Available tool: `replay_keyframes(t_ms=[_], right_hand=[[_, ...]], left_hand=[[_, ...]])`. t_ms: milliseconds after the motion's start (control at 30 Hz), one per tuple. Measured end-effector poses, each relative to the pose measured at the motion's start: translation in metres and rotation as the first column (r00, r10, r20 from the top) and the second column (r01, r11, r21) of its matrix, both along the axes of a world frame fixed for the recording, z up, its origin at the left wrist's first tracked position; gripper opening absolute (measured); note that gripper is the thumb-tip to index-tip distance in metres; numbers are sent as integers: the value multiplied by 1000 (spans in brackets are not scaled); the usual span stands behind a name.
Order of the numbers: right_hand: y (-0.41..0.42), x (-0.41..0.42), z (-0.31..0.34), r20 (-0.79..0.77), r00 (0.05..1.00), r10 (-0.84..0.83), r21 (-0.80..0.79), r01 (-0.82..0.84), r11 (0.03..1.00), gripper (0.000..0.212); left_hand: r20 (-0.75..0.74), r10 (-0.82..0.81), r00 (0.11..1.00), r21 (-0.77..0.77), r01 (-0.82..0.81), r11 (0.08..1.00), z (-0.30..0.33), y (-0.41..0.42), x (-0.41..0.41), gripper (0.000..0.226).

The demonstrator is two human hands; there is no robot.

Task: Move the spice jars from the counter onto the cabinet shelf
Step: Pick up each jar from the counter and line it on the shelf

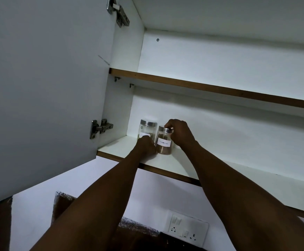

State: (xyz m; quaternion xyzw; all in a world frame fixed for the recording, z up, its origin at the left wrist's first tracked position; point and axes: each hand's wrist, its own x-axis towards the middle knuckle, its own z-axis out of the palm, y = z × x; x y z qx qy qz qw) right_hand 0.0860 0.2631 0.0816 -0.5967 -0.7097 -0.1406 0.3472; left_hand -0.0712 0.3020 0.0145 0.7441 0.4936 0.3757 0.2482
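Two glass spice jars with steel lids and white labels stand on the lower cabinet shelf (115,151) near its left wall. The front jar (164,143) holds brown powder. My right hand (179,133) grips its lid from the right. My left hand (145,146) is closed against this jar's lower left side, with the fingers hidden. Behind it to the left stands the second jar (147,128), its lower part hidden by my left hand.
The open cabinet door (48,87) hangs at the left on two metal hinges. An upper shelf (202,86) spans the cabinet above. Below, a white wall carries a switch-and-socket plate (187,230). The lower shelf stretches bare to the right.
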Motion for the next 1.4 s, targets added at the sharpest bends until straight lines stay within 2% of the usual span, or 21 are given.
replay_keyframes(t_ms=[133, 267, 400, 467, 567, 633, 767, 900, 1067, 1233, 1333, 1400], right_hand=[[19, 4, -5, -3, 997, -74, 41, 74, 996, 45], [39, 5, -5, -62, 998, -29, 36, 31, 999, 45], [47, 9, -8, -64, 998, 6, 69, -2, 998, 39], [48, 9, -10, -69, 997, 25, 66, -20, 998, 36], [52, 8, -12, -105, 994, 32, 64, -25, 998, 48], [57, 10, -15, -124, 992, 22, 67, -14, 998, 39], [65, 13, -15, -114, 994, 0, 84, 10, 996, 42], [67, 13, -15, -134, 991, -13, 69, 23, 997, 45], [67, 12, -19, -140, 990, 16, 86, -4, 996, 38], [72, 11, -33, -158, 987, -24, 138, 46, 989, 48], [72, 11, -49, -147, 989, -28, 175, 54, 983, 63], [70, 9, -52, -126, 990, -59, 203, 84, 976, 62]], left_hand=[[-6, -45, 999, 23, 45, 999, 1, 5, 6, 43], [31, -103, 994, 28, 102, 994, -3, 5, 6, 47], [-53, -142, 988, 31, 144, 989, -6, 3, 11, 54], [-89, -146, 985, 23, 149, 989, -8, 3, 15, 57], [-168, -128, 977, 28, 135, 990, -10, 6, 19, 63], [-201, -110, 973, 44, 122, 992, -10, 7, 20, 64], [-250, -99, 963, 64, 119, 991, -11, 9, 22, 65], [-258, -94, 962, 79, 118, 990, -11, 10, 22, 65], [-223, -95, 970, 80, 115, 990, -13, 10, 21, 64], [-204, -86, 975, 88, 106, 990, -15, 10, 21, 59], [-212, -78, 974, 105, 102, 989, -15, 12, 22, 54], [-204, -90, 975, 108, 114, 988, -15, 12, 21, 53]])
